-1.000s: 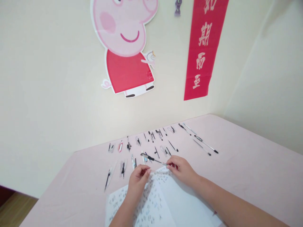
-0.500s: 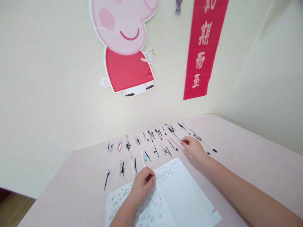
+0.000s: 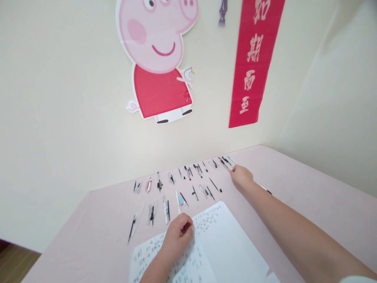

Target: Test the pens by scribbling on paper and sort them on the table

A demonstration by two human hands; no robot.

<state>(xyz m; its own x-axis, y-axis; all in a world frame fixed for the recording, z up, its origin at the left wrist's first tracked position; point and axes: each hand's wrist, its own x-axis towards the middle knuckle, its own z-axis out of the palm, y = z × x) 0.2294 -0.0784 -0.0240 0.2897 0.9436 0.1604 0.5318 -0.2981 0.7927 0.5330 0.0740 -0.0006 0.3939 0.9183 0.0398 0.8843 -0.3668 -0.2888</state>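
Observation:
My right hand (image 3: 241,176) is stretched far out over the pink table (image 3: 309,196), its fingers pinched on a pen (image 3: 226,162) whose tip points away among other pens at the back right. My left hand (image 3: 178,234) rests as a loose fist on the open notebook (image 3: 224,243), whose pages carry handwriting. Several pens and pen parts (image 3: 176,184) lie in rows between the notebook and the wall.
The table stands against a cream wall with a cartoon pig cut-out (image 3: 160,59) and a red banner (image 3: 253,63). Another wall closes the right side. Wooden floor (image 3: 11,263) shows at the lower left past the table edge.
My right hand carried the pen from above the notebook out to the back right row of pens. My left hand settled into a fist on the page. The view tilted slightly.

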